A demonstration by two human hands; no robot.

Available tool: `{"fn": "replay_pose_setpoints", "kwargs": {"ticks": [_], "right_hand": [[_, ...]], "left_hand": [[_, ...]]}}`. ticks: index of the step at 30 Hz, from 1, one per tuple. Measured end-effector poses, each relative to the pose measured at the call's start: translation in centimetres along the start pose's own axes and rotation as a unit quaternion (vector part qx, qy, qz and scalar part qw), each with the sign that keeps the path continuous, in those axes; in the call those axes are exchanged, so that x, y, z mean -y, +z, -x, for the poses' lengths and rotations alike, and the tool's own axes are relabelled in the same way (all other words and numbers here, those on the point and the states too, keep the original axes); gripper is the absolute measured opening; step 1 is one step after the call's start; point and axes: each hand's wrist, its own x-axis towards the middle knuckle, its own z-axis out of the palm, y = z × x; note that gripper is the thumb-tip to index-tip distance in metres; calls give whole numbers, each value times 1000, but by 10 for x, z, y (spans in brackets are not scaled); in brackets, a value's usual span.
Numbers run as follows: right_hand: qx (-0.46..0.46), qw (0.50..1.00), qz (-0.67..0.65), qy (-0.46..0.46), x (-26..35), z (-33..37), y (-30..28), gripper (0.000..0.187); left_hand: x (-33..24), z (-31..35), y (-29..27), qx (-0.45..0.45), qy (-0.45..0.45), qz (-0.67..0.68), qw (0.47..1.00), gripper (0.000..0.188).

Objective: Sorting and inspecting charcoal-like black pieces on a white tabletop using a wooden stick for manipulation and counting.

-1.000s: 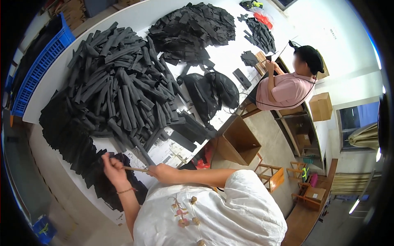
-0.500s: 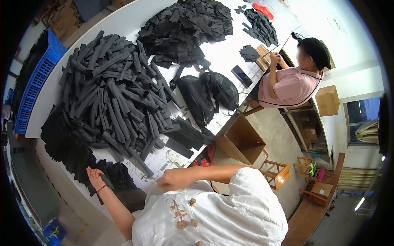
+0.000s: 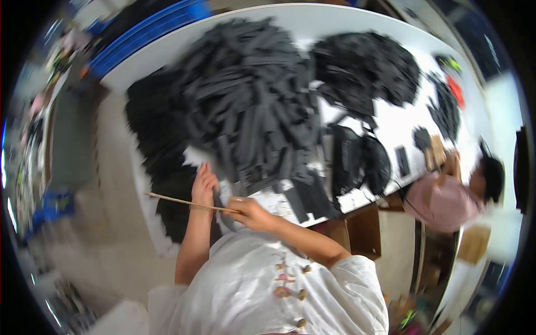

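My right hand (image 3: 249, 214) is closed around one end of a thin wooden stick (image 3: 177, 200), which points left and crosses in front of my left wrist. My left hand (image 3: 205, 184) grips a dark grey fabric strip (image 3: 224, 215) that hangs down toward my right hand; motion blur softens its outline. Just beyond both hands lies a big heap of long dark grey fabric tubes (image 3: 251, 117) on the white table (image 3: 301, 12). Black fabric pieces (image 3: 159, 134) are spread along the table's left side, beside my left hand.
A second heap of black flat pieces (image 3: 368, 67) lies farther right, with a black bag (image 3: 357, 159) and a phone (image 3: 402, 161) nearer. A person in pink (image 3: 446, 201) works at the right end. A blue crate (image 3: 151, 34) stands beyond the far left edge; a cardboard box (image 3: 363, 230) sits below the table.
My view has turned left. My left hand has come in from the left edge toward my right hand. The stick now shows in my right hand, across my left wrist.
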Motion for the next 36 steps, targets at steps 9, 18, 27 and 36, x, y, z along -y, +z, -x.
{"fn": "replay_pose_setpoints", "kwargs": {"ticks": [9, 18, 27, 36], "right_hand": [[-200, 958, -119, 170, 5, -44, -15, 25], [-434, 889, 149, -4, 30, -172, -159, 35], [-121, 948, 288, 66, -49, -41, -55, 21], [20, 907, 421, 2, -46, -29, -37, 22]], "left_hand": [[37, 101, 66, 193, 235, -541, 784, 40], [13, 101, -17, 150, 269, -696, 649, 18], [-124, 57, -54, 51, 365, -878, 304, 12], [-136, 58, -33, 80, 350, -796, 488, 10]]}}
